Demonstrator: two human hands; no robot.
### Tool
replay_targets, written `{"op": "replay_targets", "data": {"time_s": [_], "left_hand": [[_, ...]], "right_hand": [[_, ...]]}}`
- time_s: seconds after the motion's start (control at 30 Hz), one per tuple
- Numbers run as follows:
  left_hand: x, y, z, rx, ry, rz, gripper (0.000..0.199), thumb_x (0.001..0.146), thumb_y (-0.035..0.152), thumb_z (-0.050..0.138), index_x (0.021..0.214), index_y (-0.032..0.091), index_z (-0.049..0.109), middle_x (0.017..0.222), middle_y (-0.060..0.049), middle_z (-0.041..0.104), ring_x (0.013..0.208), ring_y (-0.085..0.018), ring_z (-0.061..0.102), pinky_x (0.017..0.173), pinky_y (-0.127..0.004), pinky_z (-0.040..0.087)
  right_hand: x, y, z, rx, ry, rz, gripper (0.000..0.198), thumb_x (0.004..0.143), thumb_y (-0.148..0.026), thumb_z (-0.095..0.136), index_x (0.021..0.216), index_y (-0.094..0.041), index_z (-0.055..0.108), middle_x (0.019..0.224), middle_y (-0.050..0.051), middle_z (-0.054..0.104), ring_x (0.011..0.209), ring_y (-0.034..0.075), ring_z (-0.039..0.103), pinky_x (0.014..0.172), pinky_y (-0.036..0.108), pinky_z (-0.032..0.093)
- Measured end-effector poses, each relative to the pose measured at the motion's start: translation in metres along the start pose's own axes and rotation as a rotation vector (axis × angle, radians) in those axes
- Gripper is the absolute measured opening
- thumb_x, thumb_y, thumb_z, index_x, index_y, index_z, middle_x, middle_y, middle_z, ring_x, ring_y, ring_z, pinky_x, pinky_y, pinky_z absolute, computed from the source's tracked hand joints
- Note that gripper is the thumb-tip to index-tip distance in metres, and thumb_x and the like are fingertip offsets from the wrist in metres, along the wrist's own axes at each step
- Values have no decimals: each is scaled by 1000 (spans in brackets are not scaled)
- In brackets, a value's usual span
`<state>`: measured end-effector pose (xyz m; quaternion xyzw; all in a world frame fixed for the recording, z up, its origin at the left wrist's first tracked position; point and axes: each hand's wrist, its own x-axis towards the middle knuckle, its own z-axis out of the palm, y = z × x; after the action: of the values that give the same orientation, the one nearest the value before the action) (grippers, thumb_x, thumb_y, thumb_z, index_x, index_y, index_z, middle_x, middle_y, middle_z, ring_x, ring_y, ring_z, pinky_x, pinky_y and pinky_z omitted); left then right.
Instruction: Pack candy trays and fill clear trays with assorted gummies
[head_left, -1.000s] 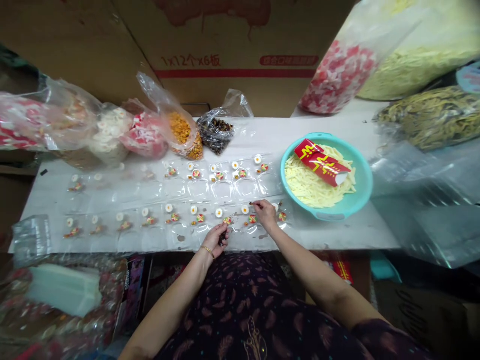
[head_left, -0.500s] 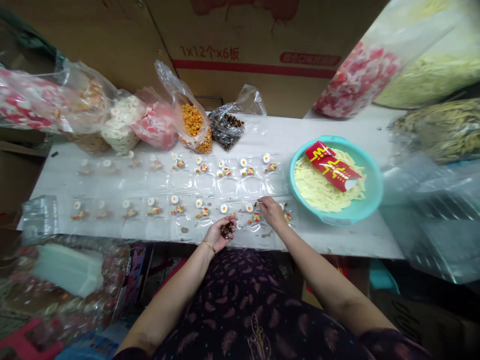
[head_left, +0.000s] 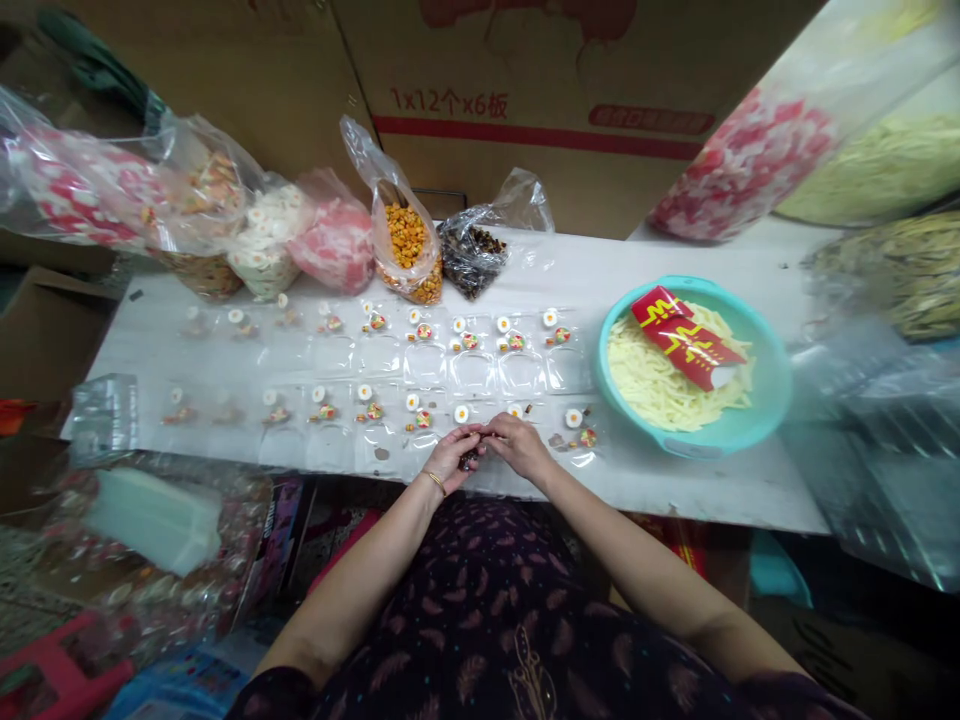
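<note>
In my left hand (head_left: 448, 460), palm up and fingers curled, lies a handful of small dark brown pieces (head_left: 469, 459). My right hand (head_left: 519, 448) reaches across to it, its fingertips pinched together at the left fingertips; what they pinch is hidden. Both hands are over the front row of clear plastic trays (head_left: 341, 437). Along that row sit white discs with orange centres (head_left: 461, 413) and small colourful pieces (head_left: 587, 437). One dark stick-like piece (head_left: 529, 408) shows just beyond my right hand. A back row of similar trays (head_left: 472, 372) runs behind.
At the right stands a turquoise basin (head_left: 772, 370) of pale yellow strips with a red carton (head_left: 694, 350) on top. Bags of orange pieces (head_left: 407, 240), dark pieces (head_left: 476, 260) and pink pieces (head_left: 334, 240) line the back. Cardboard boxes (head_left: 540, 190) rise behind them.
My right hand has moved left from the trays to my left hand, and the fingers now meet. A dark piece shows beside the disc near where it was. The whole view has shifted slightly.
</note>
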<state>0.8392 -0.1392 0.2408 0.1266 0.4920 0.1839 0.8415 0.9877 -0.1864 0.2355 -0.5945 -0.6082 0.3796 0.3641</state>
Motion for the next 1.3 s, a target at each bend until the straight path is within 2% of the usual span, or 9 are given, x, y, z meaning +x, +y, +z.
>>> {"op": "replay_targets", "data": {"time_s": [0.17, 0.3, 0.57, 0.67, 0.77, 0.87, 1.03, 1.17, 1.3], "left_hand": [[-3, 1, -13, -5, 67, -40, 24, 64, 15, 66, 87, 14, 59, 75, -5, 62, 52, -6, 51, 37, -13, 27], [-11, 4, -33, -49, 165, -41, 20, 66, 14, 64, 84, 15, 56, 71, -4, 62, 50, -6, 50, 36, -13, 27], [-23, 11, -51, -94, 224, -43, 21, 67, 13, 63, 87, 16, 56, 71, -4, 62, 49, -6, 50, 37, -12, 27], [-19, 17, -48, -160, 171, -58, 19, 68, 17, 62, 87, 16, 58, 76, -5, 63, 52, -7, 53, 38, -14, 31], [-14, 23, -43, -224, 83, -70, 20, 72, 19, 55, 90, 13, 60, 80, -8, 64, 61, -11, 58, 46, -19, 42], [-10, 26, -36, -243, 16, -43, 23, 71, 15, 50, 90, 11, 62, 81, -9, 64, 69, -15, 59, 59, -26, 49], [-7, 24, -33, -186, 12, -45, 24, 68, 7, 48, 87, 12, 63, 80, -8, 64, 71, -15, 59, 67, -31, 50], [-11, 22, -39, -182, 66, -55, 20, 68, 6, 49, 82, 12, 62, 74, -7, 63, 68, -14, 59, 64, -29, 49], [-16, 25, -47, -185, -8, -65, 25, 68, 6, 49, 88, 12, 62, 82, -8, 65, 72, -15, 60, 65, -29, 50]], "right_hand": [[3, 8, 16, -4, 120, 83, 12, 76, -18, 53, 84, -20, 63, 77, 2, 58, 71, 13, 55, 64, 25, 44], [18, 23, 22, -197, 274, 171, 12, 78, -18, 51, 79, -19, 62, 77, 3, 59, 72, 14, 55, 66, 25, 42], [37, 33, 39, -786, -31, 120, 25, 86, -21, 40, 80, -17, 63, 81, 7, 59, 71, 16, 51, 67, 28, 34], [31, 25, 32, -704, -17, 105, 25, 87, -23, 39, 85, -17, 63, 82, 7, 58, 74, 16, 52, 68, 28, 36], [26, 8, 26, -429, 43, 43, 22, 86, -22, 41, 97, -19, 60, 89, 6, 57, 82, 16, 53, 72, 27, 39], [27, -10, 26, -229, -74, -71, 23, 83, -22, 47, 103, -23, 58, 93, 5, 56, 86, 16, 52, 75, 28, 41], [31, -21, 31, -331, -224, -79, 17, 79, -18, 52, 91, -21, 63, 84, 6, 56, 82, 18, 50, 73, 31, 40], [30, -22, 33, -296, -276, -121, 20, 81, -17, 49, 96, -21, 61, 87, 6, 57, 85, 17, 51, 77, 31, 40], [39, -24, 35, -186, -313, -38, 28, 76, -12, 53, 103, -20, 58, 83, 3, 55, 79, 14, 51, 70, 26, 41]]}}
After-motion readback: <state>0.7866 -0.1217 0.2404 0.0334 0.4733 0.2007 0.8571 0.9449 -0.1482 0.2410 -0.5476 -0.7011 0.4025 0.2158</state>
